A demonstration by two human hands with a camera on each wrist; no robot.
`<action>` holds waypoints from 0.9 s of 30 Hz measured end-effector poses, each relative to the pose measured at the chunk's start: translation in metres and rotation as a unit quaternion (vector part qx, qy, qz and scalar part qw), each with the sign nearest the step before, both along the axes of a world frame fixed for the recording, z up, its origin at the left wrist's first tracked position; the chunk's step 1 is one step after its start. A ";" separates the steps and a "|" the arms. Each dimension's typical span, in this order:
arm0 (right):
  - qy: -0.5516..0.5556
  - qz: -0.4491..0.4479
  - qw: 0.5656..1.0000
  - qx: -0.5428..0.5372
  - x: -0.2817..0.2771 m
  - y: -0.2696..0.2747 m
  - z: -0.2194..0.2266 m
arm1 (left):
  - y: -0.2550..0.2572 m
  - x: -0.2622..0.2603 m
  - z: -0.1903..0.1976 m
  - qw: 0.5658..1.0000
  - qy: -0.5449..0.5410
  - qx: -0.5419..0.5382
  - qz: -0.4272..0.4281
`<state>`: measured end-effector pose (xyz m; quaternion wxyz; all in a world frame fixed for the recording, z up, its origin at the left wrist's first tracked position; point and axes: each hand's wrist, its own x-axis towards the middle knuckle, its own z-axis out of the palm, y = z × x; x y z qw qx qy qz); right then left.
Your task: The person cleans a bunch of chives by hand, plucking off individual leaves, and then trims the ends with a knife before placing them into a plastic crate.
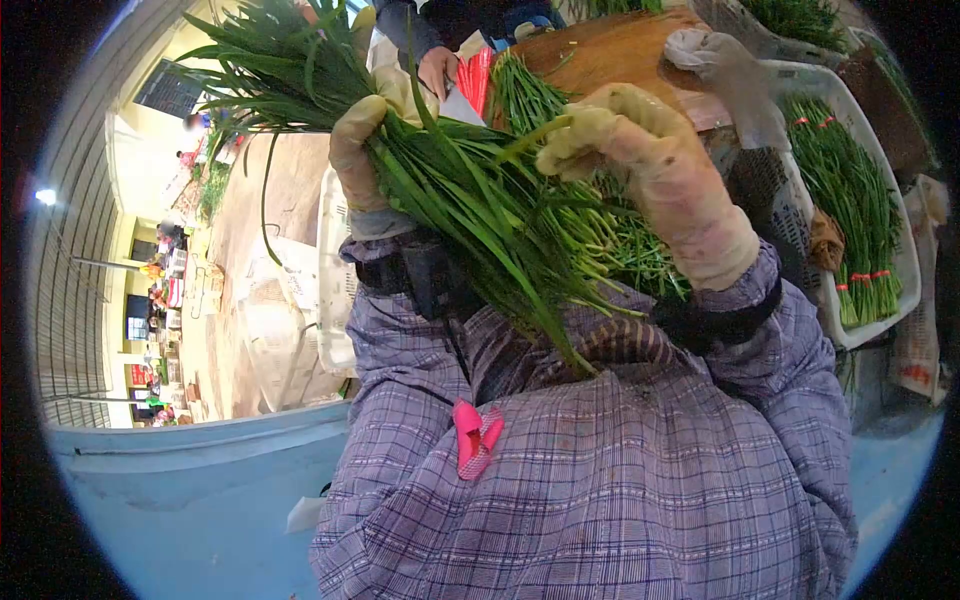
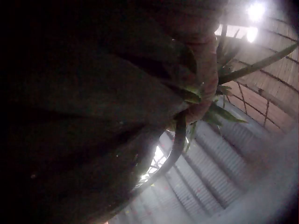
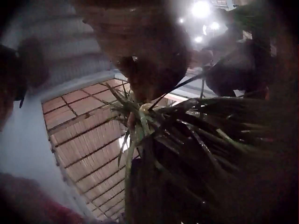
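Observation:
A large bunch of garlic chives [image 1: 470, 190] slants across the lap, leafy tops at upper left and pale cut stems at lower right. My gloved left hand [image 1: 360, 150] grips it around the leafy part; in the left wrist view the dim left hand [image 2: 205, 79] is curled, with leaves poking past it. Beside the stems, my gloved right hand [image 1: 650, 165] is raised with curled fingers and pinches a yellowish leaf [image 1: 532, 140] between thumb and fingertips. The right wrist view is dark, with the right hand [image 3: 145, 51] over the chives [image 3: 201, 135].
At the right, a white plastic crate [image 1: 905, 270] holds chive bundles tied with red bands. More chives [image 1: 525, 90] lie on a brown wooden surface [image 1: 610, 55] ahead. Another person's hand [image 1: 437, 70] is beyond the bunch, near red strips [image 1: 475, 80]. A greyish plastic bag [image 1: 735, 80] hangs by the crate.

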<state>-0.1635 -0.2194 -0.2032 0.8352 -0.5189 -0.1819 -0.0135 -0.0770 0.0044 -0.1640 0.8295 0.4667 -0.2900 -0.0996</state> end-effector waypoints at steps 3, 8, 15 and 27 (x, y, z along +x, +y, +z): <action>-0.008 -0.001 0.998 0.060 0.001 -0.005 -0.001 | 0.000 0.001 0.000 1.000 -0.017 -0.008 -0.022; -0.178 -0.138 0.973 -0.043 0.011 0.041 -0.014 | -0.007 -0.004 0.000 0.996 0.038 -0.049 -0.071; -0.158 -0.162 0.937 -0.266 0.028 0.019 -0.017 | -0.008 0.005 -0.007 0.996 -0.005 -0.024 -0.082; -0.062 -0.128 0.989 -0.029 0.013 0.007 -0.010 | -0.006 0.000 -0.002 0.999 0.002 -0.028 0.028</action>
